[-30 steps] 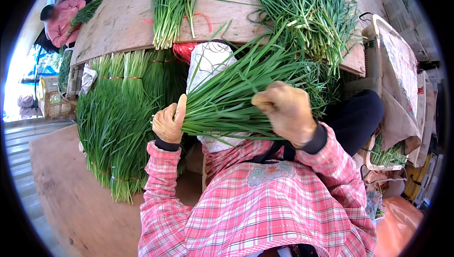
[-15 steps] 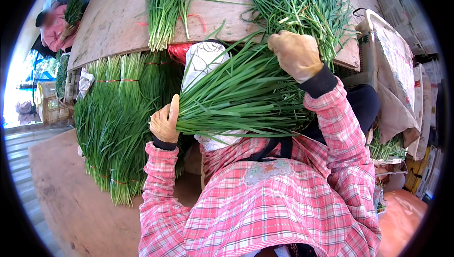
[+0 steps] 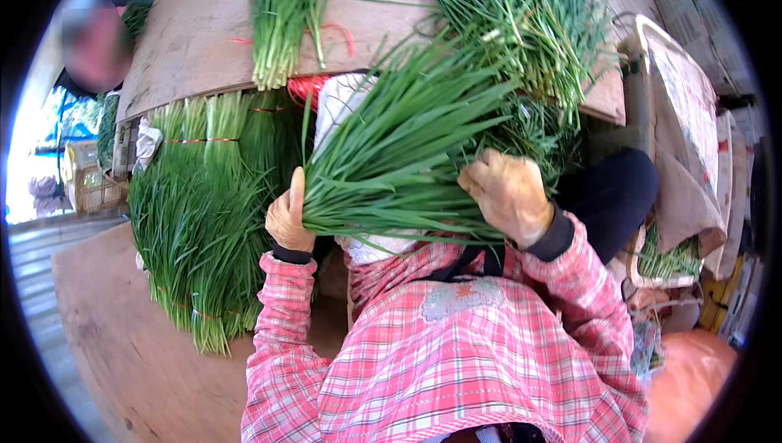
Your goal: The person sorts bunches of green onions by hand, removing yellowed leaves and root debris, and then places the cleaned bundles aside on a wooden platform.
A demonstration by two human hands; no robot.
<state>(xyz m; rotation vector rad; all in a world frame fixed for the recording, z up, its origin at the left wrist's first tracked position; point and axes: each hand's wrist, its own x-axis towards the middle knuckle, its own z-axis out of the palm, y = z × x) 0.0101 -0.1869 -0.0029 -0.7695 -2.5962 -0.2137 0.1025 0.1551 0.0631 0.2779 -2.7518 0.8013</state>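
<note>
My left hand, in a pale glove, is closed round the stalk end of a loose bunch of garlic chives, its thumb pointing up. The long green leaves fan out to the right across my lap. At the leaf end on the right, my gloved right hand has its fingers curled in and pinched on some leaves; the fingertips are partly hidden. Beyond it, a large loose heap of chives lies on the wooden board. A smaller bunch rests left of that heap.
Several tied chive bundles are stacked at the left. Red ties hang at the board's near edge. A cloth-draped crate stands at the right, near an orange-pink plastic bag. Another person is at the far left.
My right hand has come down and nearer from beside the heap to the leaf end of the held bunch. The leaves have spread upward. My left hand has barely moved.
</note>
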